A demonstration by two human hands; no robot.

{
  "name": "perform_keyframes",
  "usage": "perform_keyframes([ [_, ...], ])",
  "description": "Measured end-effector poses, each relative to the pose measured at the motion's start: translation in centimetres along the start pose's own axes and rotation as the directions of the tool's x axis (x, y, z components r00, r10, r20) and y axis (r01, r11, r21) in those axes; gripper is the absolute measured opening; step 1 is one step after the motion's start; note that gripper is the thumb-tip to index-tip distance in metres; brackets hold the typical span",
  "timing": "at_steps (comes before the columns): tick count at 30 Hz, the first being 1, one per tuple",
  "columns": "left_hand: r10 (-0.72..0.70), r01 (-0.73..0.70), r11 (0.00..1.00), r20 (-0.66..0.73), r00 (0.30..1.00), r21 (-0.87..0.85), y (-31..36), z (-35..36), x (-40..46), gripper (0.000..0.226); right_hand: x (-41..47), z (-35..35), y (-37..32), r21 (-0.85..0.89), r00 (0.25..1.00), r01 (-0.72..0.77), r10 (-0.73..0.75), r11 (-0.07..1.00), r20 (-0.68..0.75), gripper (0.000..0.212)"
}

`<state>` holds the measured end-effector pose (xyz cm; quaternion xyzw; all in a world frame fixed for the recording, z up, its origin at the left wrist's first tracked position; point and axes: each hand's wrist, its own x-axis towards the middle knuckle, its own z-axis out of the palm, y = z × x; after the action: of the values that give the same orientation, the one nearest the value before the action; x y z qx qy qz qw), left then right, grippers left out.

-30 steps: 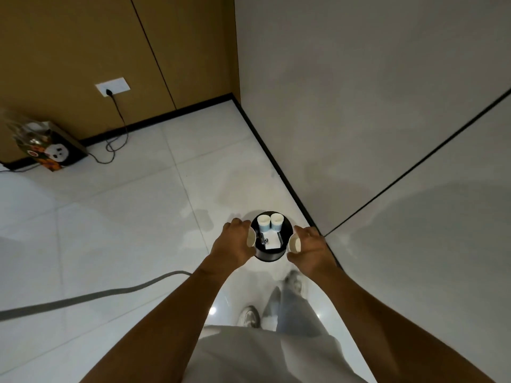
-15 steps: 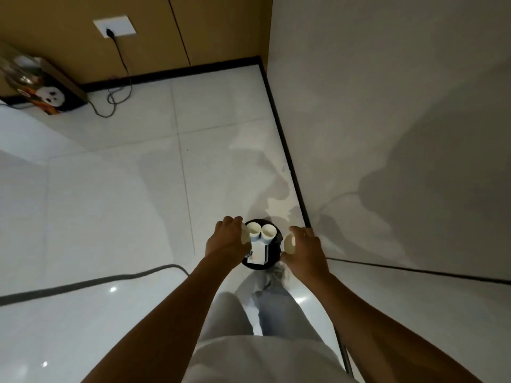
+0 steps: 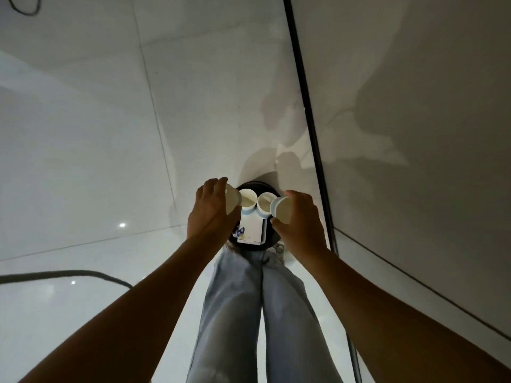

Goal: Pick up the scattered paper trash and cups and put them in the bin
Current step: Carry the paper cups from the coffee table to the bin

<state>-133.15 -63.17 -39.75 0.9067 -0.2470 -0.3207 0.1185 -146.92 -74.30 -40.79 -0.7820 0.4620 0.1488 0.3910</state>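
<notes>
A round black bin (image 3: pixel 260 186) stands on the white floor just past my feet. Two white paper cups (image 3: pixel 248 203) sit upright in its far half, and a white sheet of paper (image 3: pixel 251 230) lies in the near half. My left hand (image 3: pixel 211 214) grips a white cup (image 3: pixel 231 201) over the bin's left rim. My right hand (image 3: pixel 300 219) grips another white cup (image 3: pixel 282 210), tilted with its mouth toward the bin, over the right rim.
A grey wall (image 3: pixel 414 106) with a black baseboard (image 3: pixel 304 92) runs close on the right of the bin. A dark cable (image 3: pixel 69 273) lies on the glossy tile floor at lower left. My legs in light jeans (image 3: pixel 254 313) stand right behind the bin.
The view has tilted down and closer to the bin. Both hands, each with its cup, have come in over the bin's rim. The cups in the bin have stayed put.
</notes>
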Motion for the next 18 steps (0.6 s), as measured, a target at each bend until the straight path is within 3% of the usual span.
perform_keyframes([
  [8, 0.043, -0.044, 0.999, 0.035, 0.998, 0.006, -2.8, 8.6, 8.3, 0.067, 7.7, 6.9, 4.2, -0.011, 0.997, -0.006, 0.007, 1.000, 0.083, 0.063],
  [18, 0.053, -0.081, 0.991, 0.238, 0.970, 0.109, -6.0, 14.1, 10.2, 0.073, 11.8, 12.6, 6.8, -0.117, 0.974, 0.028, -0.001, 0.993, 0.226, 0.070],
])
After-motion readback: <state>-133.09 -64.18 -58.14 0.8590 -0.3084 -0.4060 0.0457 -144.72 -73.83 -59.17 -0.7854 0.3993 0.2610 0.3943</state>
